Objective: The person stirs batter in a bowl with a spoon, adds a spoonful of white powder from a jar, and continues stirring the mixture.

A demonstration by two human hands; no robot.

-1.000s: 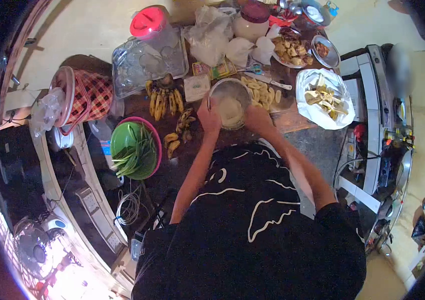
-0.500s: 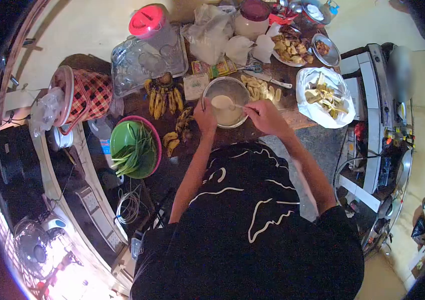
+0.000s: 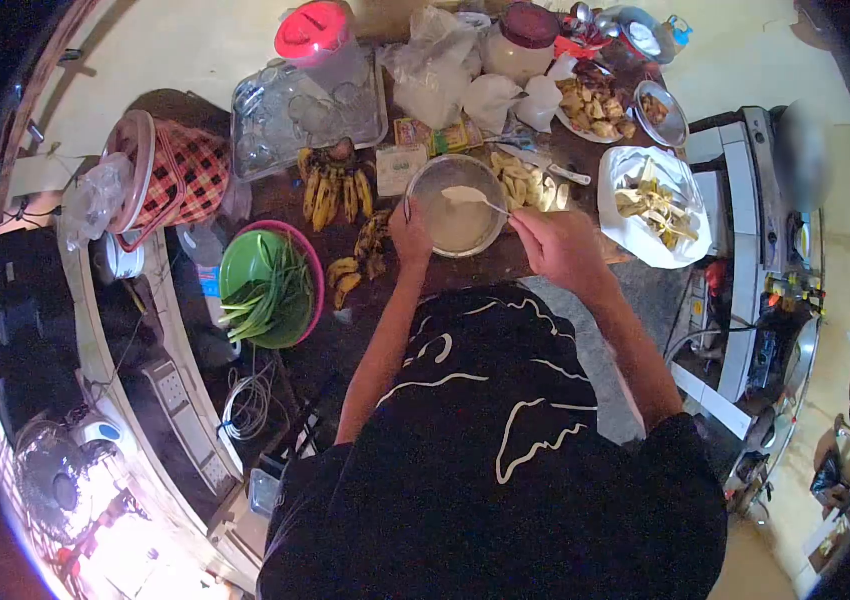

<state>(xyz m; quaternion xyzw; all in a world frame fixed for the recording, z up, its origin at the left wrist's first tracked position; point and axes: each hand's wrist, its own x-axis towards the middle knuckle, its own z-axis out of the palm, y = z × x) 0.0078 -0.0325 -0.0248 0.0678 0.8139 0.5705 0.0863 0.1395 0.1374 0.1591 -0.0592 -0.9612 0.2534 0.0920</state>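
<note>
My left hand point(image 3: 411, 236) grips the left rim of a round metal bowl point(image 3: 423, 174) on the table. Pale, thick batter point(image 3: 455, 232) covers the bowl's bottom. In my right hand point(image 3: 561, 245) is the handle of a spoon point(image 3: 472, 195), fingers closed around it. Pale batter or flour coats the spoon's head, which is held over the bowl. Peeled banana pieces point(image 3: 520, 184) lie just right of the bowl, with a knife point(image 3: 567, 174) behind them. To the left are a bunch of yellow bananas point(image 3: 330, 197) and some darker bananas point(image 3: 372, 245).
A white plastic-lined container point(image 3: 610, 225) of peels stands at right. Behind are a plate of fried pieces point(image 3: 593, 108), a lidded jar point(image 3: 520, 45), plastic bags point(image 3: 435, 75) and a tray of glasses point(image 3: 255, 130). A green basin point(image 3: 245, 262) with leaves sits at left.
My right hand has moved slightly right and down, its back now turned more upward. The spoon's loaded head now shows more clearly above the batter. My left hand stays on the bowl.
</note>
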